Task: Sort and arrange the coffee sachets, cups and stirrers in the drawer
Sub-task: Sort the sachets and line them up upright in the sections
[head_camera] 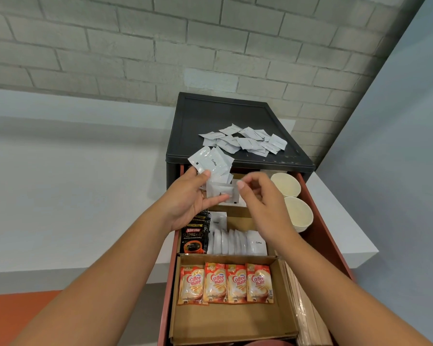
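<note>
The rust-red pulled-out drawer (320, 221) held a brown cardboard box (230, 318) with four orange creamer sachets (235, 283). Wrapped wooden stirrers (303, 295) lay along its right, two white paper cups (298, 213) stood back right, and a row of white coffee sachets (235, 242) sat mid-drawer. Above it, the left hand (188, 198) pinched a fan of white sachets (210, 163). The right hand (260, 198) hovered just beside them with curled fingers, its grip unclear.

Likely an office coffee corner: drawer (320, 228) stocked with coffee sachets (235, 242), creamer packets (225, 283) and paper cups (298, 213).

Head view, steeply down, close.
</note>
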Demonstrator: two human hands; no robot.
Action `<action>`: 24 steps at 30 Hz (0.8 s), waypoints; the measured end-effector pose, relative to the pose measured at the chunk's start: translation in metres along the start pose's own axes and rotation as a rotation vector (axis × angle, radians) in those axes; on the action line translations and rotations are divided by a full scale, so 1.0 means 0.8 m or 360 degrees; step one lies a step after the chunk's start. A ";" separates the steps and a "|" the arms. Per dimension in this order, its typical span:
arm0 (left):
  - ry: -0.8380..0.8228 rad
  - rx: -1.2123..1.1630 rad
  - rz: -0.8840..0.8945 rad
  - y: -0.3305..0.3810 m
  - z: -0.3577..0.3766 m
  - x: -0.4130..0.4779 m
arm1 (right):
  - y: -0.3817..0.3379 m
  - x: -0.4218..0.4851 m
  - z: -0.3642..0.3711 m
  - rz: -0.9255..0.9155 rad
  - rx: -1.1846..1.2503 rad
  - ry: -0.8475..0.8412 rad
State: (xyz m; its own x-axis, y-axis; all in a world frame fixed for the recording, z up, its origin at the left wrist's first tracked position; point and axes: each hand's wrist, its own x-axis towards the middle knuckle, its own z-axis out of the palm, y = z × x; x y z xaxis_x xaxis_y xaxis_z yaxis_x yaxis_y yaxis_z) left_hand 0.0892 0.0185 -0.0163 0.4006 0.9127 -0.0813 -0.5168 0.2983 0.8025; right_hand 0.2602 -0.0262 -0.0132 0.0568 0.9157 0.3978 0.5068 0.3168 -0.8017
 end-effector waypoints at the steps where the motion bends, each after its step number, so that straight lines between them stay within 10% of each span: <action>1: -0.0004 0.0008 0.0000 0.000 0.000 0.000 | -0.008 0.002 0.002 -0.0032 0.0051 -0.0040; 11: -0.0009 -0.0020 0.0020 0.002 0.000 -0.002 | -0.020 0.021 -0.006 -0.0228 -0.0358 -0.0178; 24: 0.0037 -0.0077 0.0106 0.000 -0.006 0.001 | 0.062 0.008 0.030 0.0622 -0.0442 -0.0202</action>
State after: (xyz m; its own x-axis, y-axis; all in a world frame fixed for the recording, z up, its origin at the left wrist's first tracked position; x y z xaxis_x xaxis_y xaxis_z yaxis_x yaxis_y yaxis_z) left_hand 0.0860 0.0204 -0.0194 0.3469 0.9369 -0.0427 -0.5779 0.2493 0.7771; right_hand 0.2649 0.0014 -0.0615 0.1917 0.9813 0.0195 0.6796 -0.1184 -0.7240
